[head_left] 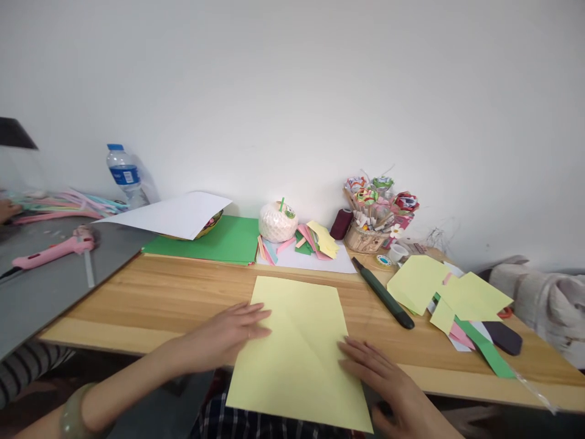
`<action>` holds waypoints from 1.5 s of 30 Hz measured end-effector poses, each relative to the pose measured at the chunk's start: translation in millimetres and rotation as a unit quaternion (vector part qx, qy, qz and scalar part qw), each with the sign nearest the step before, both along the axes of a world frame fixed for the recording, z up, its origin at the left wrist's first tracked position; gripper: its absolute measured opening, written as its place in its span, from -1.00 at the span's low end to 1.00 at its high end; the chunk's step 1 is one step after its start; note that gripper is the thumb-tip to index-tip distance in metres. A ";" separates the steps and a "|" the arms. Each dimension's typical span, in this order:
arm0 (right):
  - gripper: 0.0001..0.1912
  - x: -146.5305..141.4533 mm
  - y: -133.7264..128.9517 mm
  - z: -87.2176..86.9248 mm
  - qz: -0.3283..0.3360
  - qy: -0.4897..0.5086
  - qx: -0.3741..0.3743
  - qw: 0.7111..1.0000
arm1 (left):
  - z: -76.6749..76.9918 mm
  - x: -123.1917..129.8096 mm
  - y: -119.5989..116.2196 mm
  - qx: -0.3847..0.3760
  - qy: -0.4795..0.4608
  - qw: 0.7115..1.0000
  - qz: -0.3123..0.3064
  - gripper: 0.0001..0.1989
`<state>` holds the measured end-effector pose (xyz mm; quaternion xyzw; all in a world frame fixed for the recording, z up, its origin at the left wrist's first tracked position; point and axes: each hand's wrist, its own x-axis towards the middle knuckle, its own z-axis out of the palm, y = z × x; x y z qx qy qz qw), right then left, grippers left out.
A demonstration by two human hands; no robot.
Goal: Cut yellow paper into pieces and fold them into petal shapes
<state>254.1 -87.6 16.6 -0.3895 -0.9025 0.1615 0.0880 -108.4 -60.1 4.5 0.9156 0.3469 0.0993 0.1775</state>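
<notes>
A yellow sheet of paper lies at the middle front of the wooden table, its near end reaching past the table's edge. A faint diagonal crease runs across it. My left hand rests at the sheet's left edge, fingers stretched out with their tips on the paper. At the right edge lies my right hand, its fingers extended and fingertips touching the paper. Neither hand grips anything.
Right of the sheet are a dark green pen-shaped tool and yellow paper pieces. Behind stand a white netted ball and a flower basket. Green sheets, a bottle and a pink glue gun are leftward.
</notes>
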 end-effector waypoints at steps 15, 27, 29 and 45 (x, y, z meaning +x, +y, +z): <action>-0.53 -52.2 35.3 -7.1 -0.258 0.037 0.081 0.962 | 9.5 0.6 -25.3 -0.170 -0.175 0.950 0.195 -0.69; -0.61 -83.4 58.4 -22.3 -0.338 0.018 0.097 0.936 | -1.1 32.3 7.1 -0.060 -0.140 0.861 0.486 -0.75; -0.62 -86.2 58.1 -24.4 -0.352 0.015 0.104 0.930 | -4.2 32.6 7.5 -0.086 -0.172 0.853 0.485 -0.63; -0.68 -73.4 59.2 -34.7 -0.322 -0.041 0.121 0.938 | -37.0 13.5 -0.2 0.116 -0.106 0.918 0.364 -0.79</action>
